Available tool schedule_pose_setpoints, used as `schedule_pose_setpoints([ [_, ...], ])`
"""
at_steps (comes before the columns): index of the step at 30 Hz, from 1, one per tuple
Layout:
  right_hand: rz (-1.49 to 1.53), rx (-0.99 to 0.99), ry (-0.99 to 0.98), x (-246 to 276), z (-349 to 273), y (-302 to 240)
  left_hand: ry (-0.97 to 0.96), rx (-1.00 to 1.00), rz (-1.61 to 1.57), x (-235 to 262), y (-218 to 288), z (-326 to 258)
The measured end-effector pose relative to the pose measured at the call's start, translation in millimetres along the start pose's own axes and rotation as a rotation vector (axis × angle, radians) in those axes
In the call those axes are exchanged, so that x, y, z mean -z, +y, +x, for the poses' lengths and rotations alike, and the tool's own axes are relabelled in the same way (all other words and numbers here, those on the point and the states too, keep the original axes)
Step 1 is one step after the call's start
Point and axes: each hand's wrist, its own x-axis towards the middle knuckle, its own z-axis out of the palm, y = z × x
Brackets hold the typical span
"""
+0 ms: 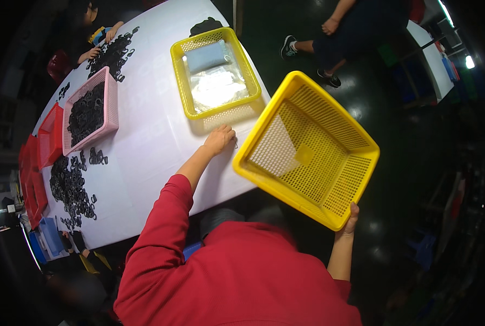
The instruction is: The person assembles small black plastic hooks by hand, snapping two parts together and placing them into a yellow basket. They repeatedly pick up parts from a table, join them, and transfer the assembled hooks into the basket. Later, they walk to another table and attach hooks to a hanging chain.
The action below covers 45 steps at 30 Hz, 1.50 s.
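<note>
Yellow perforated plastic basket (308, 149), empty, was tilted up at 3 o'clock, partly past the edge of the white counter (155, 136). Right hand (350, 220) was clamped on its near rim at about 5 o'clock. Left hand (219, 139) rested fingers-down on the counter, just beside the basket's left corner; whether it pinched anything could not be told. A second yellow basket (215, 70) with clear bags sat at 12 o'clock. A pink basket (89, 111) of black parts stood at 10 o'clock.
</note>
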Motion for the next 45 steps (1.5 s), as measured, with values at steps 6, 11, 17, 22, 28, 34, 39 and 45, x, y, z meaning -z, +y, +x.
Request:
schedule_pose_setpoints([
  [6,-0.074,-0.446,-0.299,-22.3,47.6,41.3,0.68,0.442,-0.191,56.9,-46.9,-86.3],
  [11,-0.123,-0.525,-0.366,-54.2,116.3,94.9,1.026,0.615,-0.17,174.8,-52.2,-125.4],
  [17,-1.149,0.164,-0.183,-40.3,128.3,39.0,0.99,0.164,-0.55,207.1,121.4,12.2],
  [22,-1.144,0.219,0.019,133.3,73.6,-39.0,0.644,-0.242,-0.675,145.5,361.8,173.3],
  [28,-1.026,0.055,0.543,334.8,-79.8,-144.3,0.333,-0.726,-1.048,32.5,684.4,265.9],
  [34,-0.777,0.115,0.943,489.7,-217.7,-263.9,-0.278,-0.81,-1.438,-87.8,968.7,249.7],
  [39,-0.632,0.972,1.27,593.8,-286.8,-449.5,-0.293,-0.79,-1.21,-195.0,1139.3,313.1],
  [45,-1.434,2.395,1.132,661.3,-461.4,-630.2,-0.254,-0.864,-1.201,-299.8,1386.7,402.8],
])
